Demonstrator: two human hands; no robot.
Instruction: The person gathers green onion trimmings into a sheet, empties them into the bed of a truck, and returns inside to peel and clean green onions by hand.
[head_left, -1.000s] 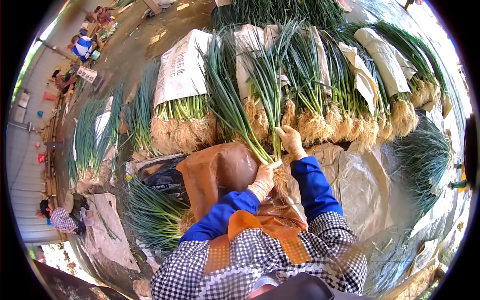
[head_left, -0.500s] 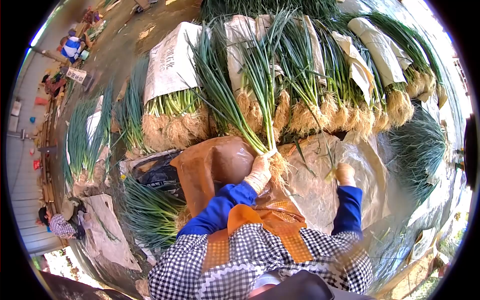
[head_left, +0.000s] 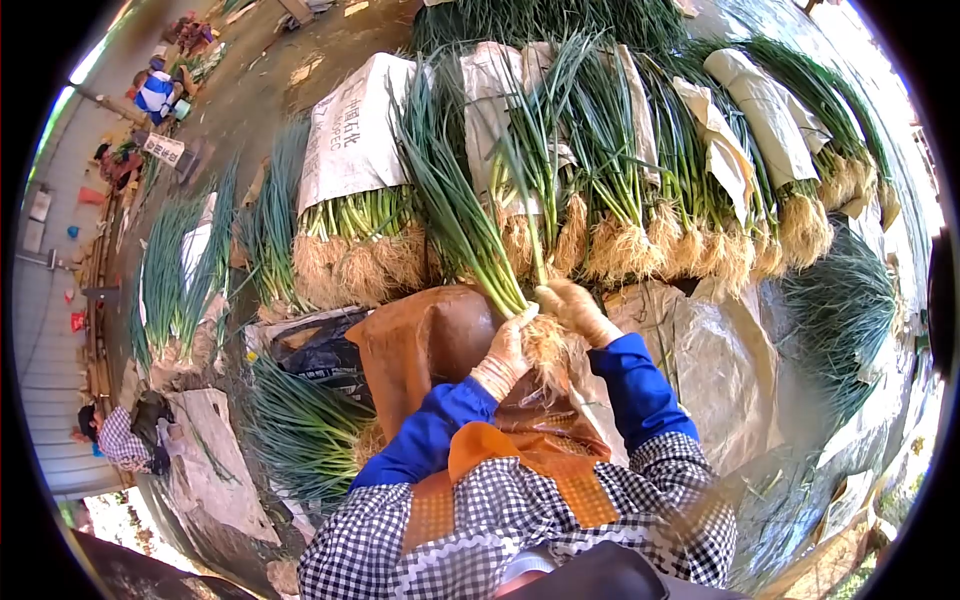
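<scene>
Just above my lap, my left hand is closed round the base of a bunch of green onions. Their long leaves point up and away, and pale, stringy roots hang out to the right of that fist. My right hand is beside it, fingers curled round the lower part of green onion stalks that stand apart from the main bunch. Its fingertips are partly hidden. Beneath the hands, a shiny brown plastic apron covers my lap.
A row of rooted green onion bundles lies ahead, some under a white sack. More green onions lie to the left and right. A plastic sheet spreads on the right. Other people sit along the left side.
My right hand has come left and inward from over the plastic sheet to the green onions. It has closed on some stalks there. The left hand keeps its hold, slightly lower.
</scene>
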